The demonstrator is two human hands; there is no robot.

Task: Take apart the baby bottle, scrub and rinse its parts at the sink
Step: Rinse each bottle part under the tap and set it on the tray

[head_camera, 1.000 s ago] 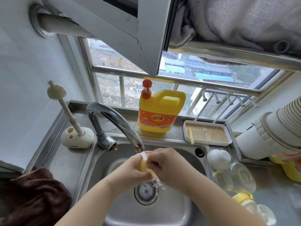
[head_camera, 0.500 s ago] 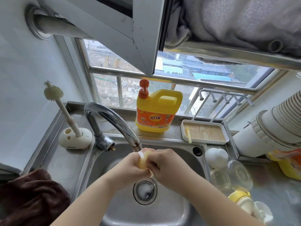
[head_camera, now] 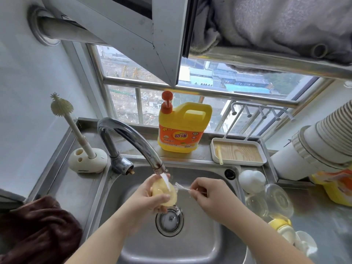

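Under the running tap [head_camera: 133,141], her left hand [head_camera: 150,197] grips a yellow bottle part [head_camera: 163,191]; her right hand [head_camera: 207,193] pinches a thin clear straw [head_camera: 182,188].

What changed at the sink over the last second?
The right hand drew away to the right, pulling a thin clear piece out of the yellow part, which the left hand holds under the running faucet. Before, both hands were pressed together around it. Water keeps running; soap jug and brush stayed put.
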